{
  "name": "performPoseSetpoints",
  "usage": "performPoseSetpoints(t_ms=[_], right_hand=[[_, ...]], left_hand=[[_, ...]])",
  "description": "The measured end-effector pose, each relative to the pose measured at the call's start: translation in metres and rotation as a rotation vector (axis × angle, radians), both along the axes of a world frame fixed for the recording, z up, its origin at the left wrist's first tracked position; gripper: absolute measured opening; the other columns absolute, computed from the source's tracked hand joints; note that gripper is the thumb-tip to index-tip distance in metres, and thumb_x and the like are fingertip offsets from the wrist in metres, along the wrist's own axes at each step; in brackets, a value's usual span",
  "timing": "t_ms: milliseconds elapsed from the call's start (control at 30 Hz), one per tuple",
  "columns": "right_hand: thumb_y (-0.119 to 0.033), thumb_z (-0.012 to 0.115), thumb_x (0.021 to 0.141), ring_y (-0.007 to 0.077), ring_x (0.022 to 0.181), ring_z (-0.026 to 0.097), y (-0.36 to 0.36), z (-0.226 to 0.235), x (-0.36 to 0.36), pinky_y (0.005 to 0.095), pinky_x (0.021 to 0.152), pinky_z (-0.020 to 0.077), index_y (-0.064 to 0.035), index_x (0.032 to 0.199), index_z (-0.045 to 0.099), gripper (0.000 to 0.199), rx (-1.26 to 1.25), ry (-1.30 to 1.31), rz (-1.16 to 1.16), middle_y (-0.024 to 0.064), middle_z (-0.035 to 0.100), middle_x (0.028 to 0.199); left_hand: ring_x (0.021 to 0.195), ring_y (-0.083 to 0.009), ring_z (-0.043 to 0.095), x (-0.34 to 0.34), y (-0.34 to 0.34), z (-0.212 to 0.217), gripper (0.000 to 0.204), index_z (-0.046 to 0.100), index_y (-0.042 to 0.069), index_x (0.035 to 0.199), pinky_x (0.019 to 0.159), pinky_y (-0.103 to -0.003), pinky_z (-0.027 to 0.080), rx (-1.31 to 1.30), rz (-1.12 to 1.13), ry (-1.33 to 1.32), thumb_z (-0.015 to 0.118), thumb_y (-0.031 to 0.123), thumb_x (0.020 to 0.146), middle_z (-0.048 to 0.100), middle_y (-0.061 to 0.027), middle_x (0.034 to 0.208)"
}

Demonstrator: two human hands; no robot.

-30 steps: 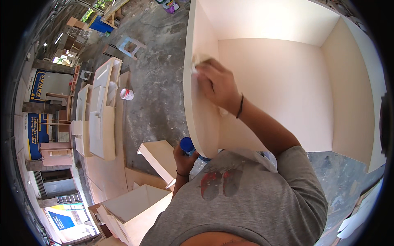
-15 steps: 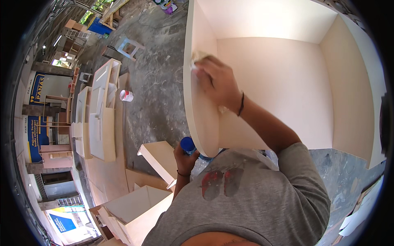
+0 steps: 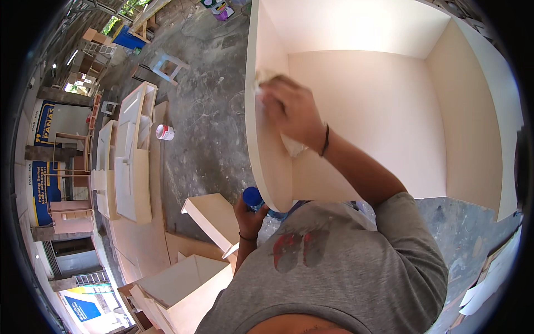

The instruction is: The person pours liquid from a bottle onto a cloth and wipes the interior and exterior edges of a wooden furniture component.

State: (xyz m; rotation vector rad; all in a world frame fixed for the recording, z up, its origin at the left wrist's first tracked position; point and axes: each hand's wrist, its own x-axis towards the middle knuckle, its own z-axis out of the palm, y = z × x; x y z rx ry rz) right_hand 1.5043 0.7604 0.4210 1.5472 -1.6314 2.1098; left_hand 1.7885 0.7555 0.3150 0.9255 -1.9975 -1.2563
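Observation:
My right hand (image 3: 296,111) is closed around a pale cloth (image 3: 293,146), partly hidden by the fingers and smeared by motion. It presses the cloth to the left side panel of a large cream cabinet (image 3: 367,122), close to the panel's front edge. Low down, beside that panel's near rounded end, my left hand (image 3: 248,219) grips a clear plastic bottle with a blue cap (image 3: 252,196). Most of the bottle is hidden behind the hand and the panel.
Drawer-like wooden boxes (image 3: 208,220) lie to my left. Farther left, white-and-cream cabinet parts (image 3: 133,161) rest on a board. A paint can (image 3: 165,132) and a plastic stool (image 3: 169,68) stand on the concrete floor (image 3: 214,111).
My right hand stays at the panel edge with the cloth, more of which now shows below the hand. The view has shifted slightly. My left hand keeps its hold on the bottle.

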Motion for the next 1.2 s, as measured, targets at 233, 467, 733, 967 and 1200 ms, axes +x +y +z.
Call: performPoseSetpoints(t_ms=[233,467,733,967,1200], right_hand=[[-0.003,0.058,0.084,0.0319,0.073,0.063,0.016,-0.009,0.025,0.0362,0.063,0.0509,-0.0023,0.093,0.064,0.011,0.006,-0.007,0.030,0.0142,0.062,0.085],[-0.004,0.057,0.084,0.0340,0.073,0.063,0.020,-0.009,0.025,0.0378,0.065,0.0507,-0.0028,0.093,0.065,0.012,0.096,-0.048,0.040,0.0149,0.063,0.089],[-0.004,0.057,0.083,0.0333,0.076,0.064,0.014,0.001,0.015,0.0389,0.067,0.0517,-0.0056,0.092,0.066,0.012,0.138,-0.034,0.002,0.0139,0.064,0.090],[-0.008,0.062,0.080,0.0271,0.090,0.061,0.055,-0.032,0.067,0.0373,0.075,0.0519,-0.0104,0.093,0.065,0.014,0.081,0.160,0.108,0.0081,0.062,0.099],[-0.019,0.056,0.091,0.0409,0.137,0.028,-0.024,-0.031,0.016,0.0471,0.109,0.0286,-0.0103,0.101,0.065,0.017,-0.132,0.027,0.134,0.0176,0.038,0.146]], left_hand=[[0.088,-0.0153,0.063,0.001,0.004,-0.003,0.049,0.063,0.000,0.106,0.079,-0.031,0.050,-0.001,0.024,0.021,0.083,0.028,0.072,0.067,-0.0076,0.094],[0.088,-0.0155,0.064,0.006,0.004,-0.008,0.050,0.063,-0.001,0.106,0.079,-0.031,0.050,0.007,0.042,0.019,0.083,0.029,0.071,0.067,-0.0076,0.094],[0.085,-0.0143,0.062,0.007,0.008,-0.005,0.050,0.062,-0.001,0.105,0.076,-0.030,0.050,0.004,0.021,-0.004,0.085,0.027,0.070,0.066,-0.0072,0.093],[0.084,-0.0137,0.062,0.015,0.018,-0.008,0.052,0.062,-0.001,0.105,0.076,-0.030,0.050,0.048,0.017,-0.018,0.085,0.026,0.068,0.066,-0.0066,0.091],[0.085,-0.0147,0.063,0.022,0.028,0.003,0.051,0.063,-0.002,0.105,0.077,-0.030,0.050,0.056,-0.007,-0.073,0.085,0.027,0.069,0.067,-0.0079,0.093]])
